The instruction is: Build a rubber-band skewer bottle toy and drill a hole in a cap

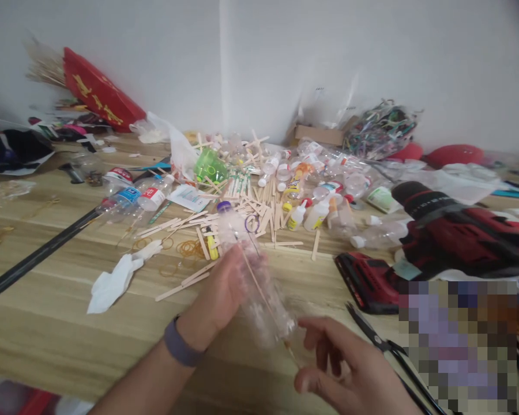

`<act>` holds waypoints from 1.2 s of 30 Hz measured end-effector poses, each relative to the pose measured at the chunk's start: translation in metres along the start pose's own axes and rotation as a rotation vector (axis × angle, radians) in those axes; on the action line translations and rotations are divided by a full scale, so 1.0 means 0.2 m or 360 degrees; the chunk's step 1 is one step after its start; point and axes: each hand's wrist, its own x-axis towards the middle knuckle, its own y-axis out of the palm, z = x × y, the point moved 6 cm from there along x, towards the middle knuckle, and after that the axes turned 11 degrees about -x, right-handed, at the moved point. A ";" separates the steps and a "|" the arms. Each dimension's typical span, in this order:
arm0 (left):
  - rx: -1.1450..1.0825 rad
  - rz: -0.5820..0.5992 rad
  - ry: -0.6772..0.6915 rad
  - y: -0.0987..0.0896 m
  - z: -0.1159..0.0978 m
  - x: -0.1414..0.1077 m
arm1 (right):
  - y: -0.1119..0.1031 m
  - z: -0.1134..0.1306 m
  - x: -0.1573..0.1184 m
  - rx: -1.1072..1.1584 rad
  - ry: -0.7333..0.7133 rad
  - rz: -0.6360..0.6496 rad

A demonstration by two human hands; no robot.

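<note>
My left hand (pixel 231 279) is wrapped around a clear plastic bottle (pixel 263 300) with a purple cap (pixel 225 206). The bottle lies tilted, cap end away from me and base toward my right hand. A thin wooden stick (pixel 257 279) runs lengthwise along it; whether it sits inside or outside is hard to tell. Near the base, something small and brownish, perhaps a rubber band, shows on the stick. My right hand (pixel 341 366) is beside the base, thumb and forefinger apart around the stick's near end, with no clear grip on it. A purple ring (pixel 251 223) appears next to the bottle's neck.
Wooden craft sticks (pixel 263 210), glue bottles (pixel 315 214) and several plastic bottles (pixel 153 196) crowd the table behind. A red cordless drill (pixel 458 236) and black scissors (pixel 384 343) are at right. A crumpled tissue (pixel 121 276) and a black rod (pixel 38 256) lie left.
</note>
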 end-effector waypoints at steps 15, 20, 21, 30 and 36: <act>0.0268 0.0066 -0.0433 -0.03 -0.01 -0.12 | 0.05 0.34 0.47 0.0813 -0.0252 0.0485; 0.0350 0.0026 -0.0369 -0.09 -0.09 -0.12 | 0.07 0.29 0.41 0.1114 -0.0197 0.0721; 0.0362 0.0017 -0.0352 -0.10 -0.10 -0.12 | 0.07 0.28 0.39 0.1149 -0.0190 0.0773; 0.0586 0.0004 -0.0210 -0.12 -0.27 -0.13 | 0.00 0.06 0.36 0.1348 -0.0003 0.0612; 0.0674 0.0055 -0.0151 -0.11 -0.31 -0.11 | -0.09 -0.05 0.32 0.1232 0.0090 0.0359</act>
